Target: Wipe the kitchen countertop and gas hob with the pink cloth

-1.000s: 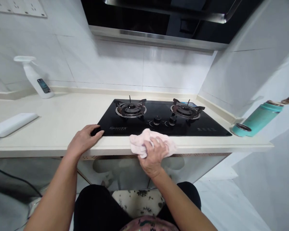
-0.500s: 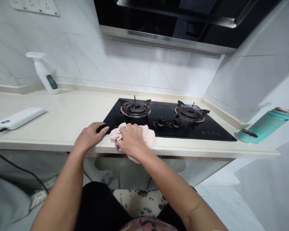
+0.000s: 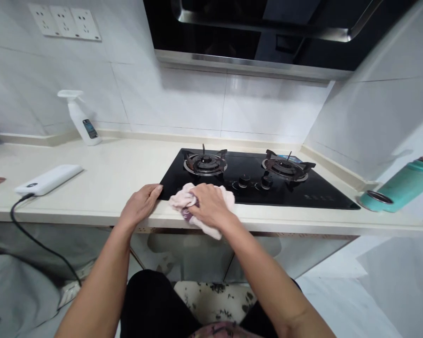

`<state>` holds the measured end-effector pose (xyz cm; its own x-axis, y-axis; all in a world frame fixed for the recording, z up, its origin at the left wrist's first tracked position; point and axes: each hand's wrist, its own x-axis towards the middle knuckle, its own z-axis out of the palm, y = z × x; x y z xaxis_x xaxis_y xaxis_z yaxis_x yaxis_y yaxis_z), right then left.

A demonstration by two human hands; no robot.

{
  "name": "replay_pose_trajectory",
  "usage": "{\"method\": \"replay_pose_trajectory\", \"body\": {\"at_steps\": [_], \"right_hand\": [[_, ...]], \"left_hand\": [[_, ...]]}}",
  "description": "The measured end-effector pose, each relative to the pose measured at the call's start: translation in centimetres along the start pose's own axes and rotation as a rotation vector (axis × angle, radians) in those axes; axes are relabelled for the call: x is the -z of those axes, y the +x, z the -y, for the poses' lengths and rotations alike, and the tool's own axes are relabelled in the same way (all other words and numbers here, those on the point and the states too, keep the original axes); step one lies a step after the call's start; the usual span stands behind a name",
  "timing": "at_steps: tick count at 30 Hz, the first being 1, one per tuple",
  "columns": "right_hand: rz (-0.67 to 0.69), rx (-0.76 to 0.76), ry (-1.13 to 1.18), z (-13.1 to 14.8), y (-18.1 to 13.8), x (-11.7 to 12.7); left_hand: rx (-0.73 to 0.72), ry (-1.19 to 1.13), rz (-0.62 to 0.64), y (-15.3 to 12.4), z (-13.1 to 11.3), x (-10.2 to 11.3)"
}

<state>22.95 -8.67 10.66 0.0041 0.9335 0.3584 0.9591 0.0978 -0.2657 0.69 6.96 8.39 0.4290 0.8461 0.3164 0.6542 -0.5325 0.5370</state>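
Note:
My right hand (image 3: 209, 205) presses down on a crumpled pale pink cloth (image 3: 223, 199), which lies across the front edge of a black glass gas hob (image 3: 303, 195) and hangs over the cream counter edge. My left hand (image 3: 141, 204) rests flat at the hob's front left corner, holding nothing. Behind the cloth are two black control knobs (image 3: 255, 182). The left burner (image 3: 205, 163) and right burner (image 3: 285, 165) stand farther back under their pan supports.
A white spray bottle (image 3: 80, 119) and a white power bank (image 3: 48, 180) with a black cable stand on the counter at left. A teal flask (image 3: 403, 186) lies at right. Wall sockets (image 3: 65, 24) and a black range hood (image 3: 254, 33) are above.
My right hand has carried the cloth left along the hob's front edge, from near the knobs to below the left burner. The view has shifted, and my left hand stays at the corner.

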Motion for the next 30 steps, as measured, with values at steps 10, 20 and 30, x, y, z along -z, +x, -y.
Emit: {"method": "replay_pose_trajectory", "body": {"at_steps": [10, 20, 30], "right_hand": [[-0.142, -0.41, -0.268, -15.8, -12.5, 7.2], [-0.19, -0.665, -0.457, -17.2, -15.5, 7.6], [0.02, -0.307, -0.214, -4.1, -6.0, 3.8]], "left_hand": [[-0.013, 0.053, 0.004, -0.2, -0.9, 0.1], [0.024, 0.074, 0.009, -0.4, -1.7, 0.0], [0.02, 0.077, 0.012, -0.1, -1.0, -0.2]]}}
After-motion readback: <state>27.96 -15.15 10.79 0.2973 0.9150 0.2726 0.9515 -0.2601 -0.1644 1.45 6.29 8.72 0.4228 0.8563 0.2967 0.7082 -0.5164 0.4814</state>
